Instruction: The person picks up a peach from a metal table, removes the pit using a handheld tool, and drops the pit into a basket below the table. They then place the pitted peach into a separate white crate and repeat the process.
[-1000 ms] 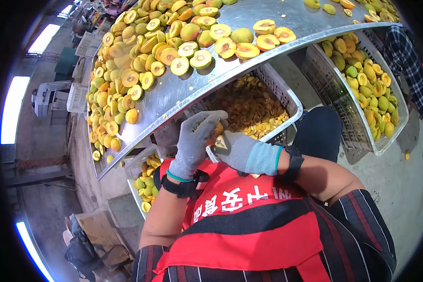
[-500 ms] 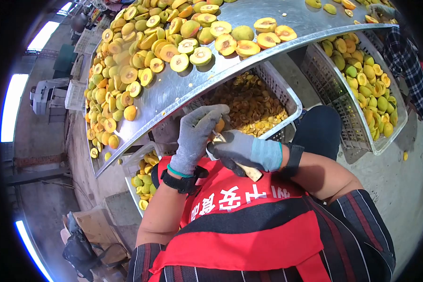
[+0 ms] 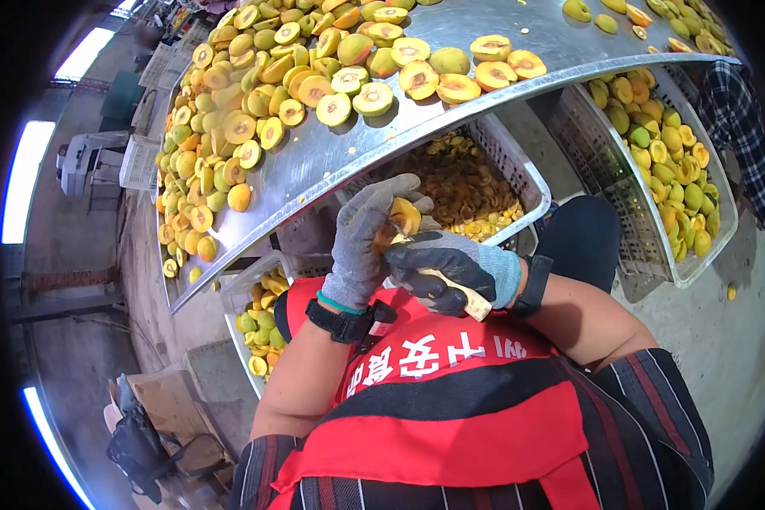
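Note:
My left hand (image 3: 364, 242), in a grey glove, is closed around a halved stone fruit (image 3: 405, 218) with orange flesh, its cut side partly showing between the fingers. Close against it, my right hand (image 3: 455, 268), in a grey and blue glove with dark-coated fingers, grips a pale-handled knife (image 3: 474, 304). The handle's end sticks out below the fist; the blade is mostly hidden at the fruit. Both hands are held in front of my red apron (image 3: 450, 450), just short of the metal table (image 3: 314, 183).
Many halved fruits (image 3: 246, 127) are heaped on the table. Beneath its edge stands a crate (image 3: 531, 183) of brownish-yellow scraps. Crates of fruit stand at the right (image 3: 654, 255) and lower left (image 3: 240, 327). A person's plaid sleeve (image 3: 744, 127) is at far right.
My left hand has turned, so more of the fruit's orange flesh shows. My right hand has shifted slightly right and down, with the knife handle still in it.

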